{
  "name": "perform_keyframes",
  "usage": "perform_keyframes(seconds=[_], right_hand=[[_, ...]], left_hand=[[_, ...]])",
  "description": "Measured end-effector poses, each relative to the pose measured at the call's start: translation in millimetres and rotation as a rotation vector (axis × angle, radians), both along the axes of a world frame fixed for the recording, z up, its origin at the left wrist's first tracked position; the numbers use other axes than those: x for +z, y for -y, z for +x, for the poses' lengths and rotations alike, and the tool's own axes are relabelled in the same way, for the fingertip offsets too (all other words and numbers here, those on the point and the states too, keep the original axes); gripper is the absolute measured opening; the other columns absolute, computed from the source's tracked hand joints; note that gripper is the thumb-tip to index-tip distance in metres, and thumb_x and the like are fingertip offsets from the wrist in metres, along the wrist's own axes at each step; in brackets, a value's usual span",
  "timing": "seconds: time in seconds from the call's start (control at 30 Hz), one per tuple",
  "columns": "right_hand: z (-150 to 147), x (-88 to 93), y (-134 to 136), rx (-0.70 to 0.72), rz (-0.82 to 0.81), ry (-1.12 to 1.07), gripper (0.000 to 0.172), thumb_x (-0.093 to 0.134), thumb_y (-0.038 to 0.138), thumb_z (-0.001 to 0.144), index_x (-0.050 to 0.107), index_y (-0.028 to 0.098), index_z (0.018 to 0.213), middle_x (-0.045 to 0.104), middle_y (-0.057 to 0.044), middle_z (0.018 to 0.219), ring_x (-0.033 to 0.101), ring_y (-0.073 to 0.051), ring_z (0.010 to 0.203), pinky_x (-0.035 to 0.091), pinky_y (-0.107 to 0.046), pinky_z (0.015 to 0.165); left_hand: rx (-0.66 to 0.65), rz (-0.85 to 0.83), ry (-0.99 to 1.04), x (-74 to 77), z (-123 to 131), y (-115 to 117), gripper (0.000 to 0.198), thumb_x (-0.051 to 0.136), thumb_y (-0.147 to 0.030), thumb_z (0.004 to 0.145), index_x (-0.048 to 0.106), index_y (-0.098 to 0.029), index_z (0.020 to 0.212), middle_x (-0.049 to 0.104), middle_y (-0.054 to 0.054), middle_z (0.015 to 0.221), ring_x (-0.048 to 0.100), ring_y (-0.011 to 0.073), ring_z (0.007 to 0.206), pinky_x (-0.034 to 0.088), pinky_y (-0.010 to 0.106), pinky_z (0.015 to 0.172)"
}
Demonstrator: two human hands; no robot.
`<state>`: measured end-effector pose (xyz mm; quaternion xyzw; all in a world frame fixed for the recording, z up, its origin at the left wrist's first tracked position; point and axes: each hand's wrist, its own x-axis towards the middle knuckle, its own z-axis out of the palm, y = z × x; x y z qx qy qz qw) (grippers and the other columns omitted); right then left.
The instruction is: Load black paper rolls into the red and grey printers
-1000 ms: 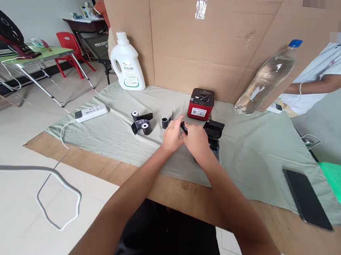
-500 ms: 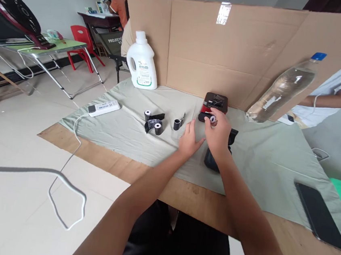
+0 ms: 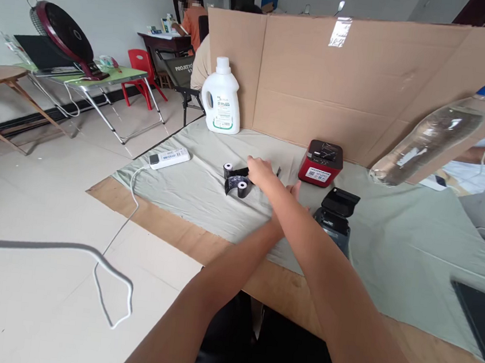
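Observation:
My right hand [image 3: 262, 172] reaches across my left arm, its fingers bent down beside the black paper rolls. Whatever lies under those fingers is hidden. Nearest to it are one upright roll [image 3: 227, 169] and a second roll [image 3: 242, 189], both black with pale cores and loose black strips. A thin tail of another strip [image 3: 279, 171] shows just past the knuckles. My left hand [image 3: 295, 189] is mostly covered by my right forearm; the fingers that show are apart. Right of it stands a small dark device [image 3: 333, 228] with its lid [image 3: 341, 202] raised.
A red box [image 3: 321, 164] with a black top stands behind the hands. A white jug [image 3: 222, 98], a power strip [image 3: 169, 158], a leaning water bottle [image 3: 433, 138] and a phone [image 3: 479, 322] are on the cloth. A cardboard screen [image 3: 322, 80] closes off the back.
My right hand has moved left from in front of the red box, with a dark roll in its fingers earlier, to the rolls. The dark device is now more exposed. The view has shifted.

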<state>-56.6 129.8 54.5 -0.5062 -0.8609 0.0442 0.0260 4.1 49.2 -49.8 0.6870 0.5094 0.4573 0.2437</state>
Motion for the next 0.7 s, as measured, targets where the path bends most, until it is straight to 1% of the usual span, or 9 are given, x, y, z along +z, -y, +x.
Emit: perform_keyframes(seconds=[0.1,0.2,0.23,0.3,0.4,0.43,0.5,0.6,0.7], right_hand=[[2,-7.5,1,-0.028,-0.011,0.010,0.038,0.058,0.013,0.094,0.059,0.010,0.132,0.073,-0.021,0.118,0.069,-0.031,0.112,0.043,-0.041,0.101],[12,-1.0,3,-0.061,-0.003,0.010,0.055,0.062,0.027,0.097,0.049,0.008,0.147,0.072,-0.023,0.121,0.067,-0.033,0.116,0.044,-0.042,0.098],[15,3.0,6,-0.072,0.011,-0.004,0.057,0.061,0.031,0.098,0.048,0.009,0.149,0.072,-0.022,0.121,0.067,-0.034,0.117,0.045,-0.042,0.097],[22,10.9,14,-0.062,0.059,-0.067,0.048,0.054,0.037,0.102,0.057,0.013,0.144,0.071,-0.020,0.124,0.066,-0.033,0.115,0.046,-0.041,0.095],[28,14.9,36,0.072,0.070,-0.140,0.034,0.055,0.042,0.101,0.073,0.020,0.119,0.067,-0.015,0.128,0.066,-0.029,0.110,0.049,-0.038,0.087],[28,13.2,45,0.122,0.052,-0.123,0.030,0.060,0.042,0.098,0.075,0.021,0.113,0.067,-0.014,0.127,0.065,-0.030,0.109,0.050,-0.037,0.085],[26,6.2,59,0.182,0.038,-0.050,0.024,0.068,0.035,0.093,0.075,0.020,0.110,0.069,-0.015,0.123,0.063,-0.031,0.112,0.050,-0.038,0.085],[22,-7.1,70,0.177,0.101,0.003,0.027,0.064,0.020,0.093,0.070,0.017,0.120,0.071,-0.016,0.117,0.061,-0.033,0.113,0.050,-0.040,0.088],[22,-17.5,70,0.141,0.146,-0.037,0.028,0.064,0.021,0.093,0.067,0.017,0.121,0.069,-0.017,0.117,0.060,-0.032,0.113,0.050,-0.040,0.089]], left_hand=[[-0.001,0.022,-0.012,-2.5,3,-6,0.068,0.074,-0.023,0.088,0.041,-0.020,0.147,0.045,0.023,0.148,0.042,0.0392,0.144,0.032,0.053,0.121],[-0.001,0.006,-0.062,-2.5,2,-11,0.072,0.078,-0.028,0.086,0.040,-0.017,0.147,0.045,0.026,0.148,0.043,0.0413,0.143,0.032,0.053,0.121],[0.003,-0.004,-0.069,-2.5,2,-12,0.072,0.078,-0.029,0.086,0.040,-0.017,0.146,0.045,0.026,0.149,0.042,0.0418,0.144,0.032,0.054,0.121],[0.027,-0.015,-0.072,-2.3,1,-14,0.067,0.077,-0.031,0.088,0.042,-0.017,0.144,0.045,0.027,0.150,0.040,0.0433,0.146,0.031,0.056,0.120],[0.055,0.016,-0.093,-1.5,2,-13,0.063,0.075,-0.032,0.090,0.044,-0.017,0.143,0.046,0.026,0.149,0.044,0.0427,0.143,0.033,0.056,0.117],[0.060,0.028,-0.101,-0.9,3,-13,0.064,0.075,-0.030,0.089,0.044,-0.017,0.143,0.048,0.026,0.146,0.047,0.0417,0.140,0.035,0.055,0.116],[0.066,0.036,-0.123,0.6,4,-12,0.068,0.077,-0.027,0.087,0.043,-0.016,0.146,0.052,0.025,0.141,0.053,0.0402,0.133,0.039,0.054,0.112],[0.076,0.022,-0.158,4.6,5,-10,0.073,0.077,-0.026,0.086,0.042,-0.013,0.149,0.056,0.025,0.135,0.057,0.0404,0.127,0.045,0.053,0.103],[0.089,-0.019,-0.194,11.6,2,-8,0.073,0.075,-0.028,0.087,0.042,-0.014,0.150,0.058,0.024,0.136,0.058,0.0382,0.125,0.048,0.050,0.098]])
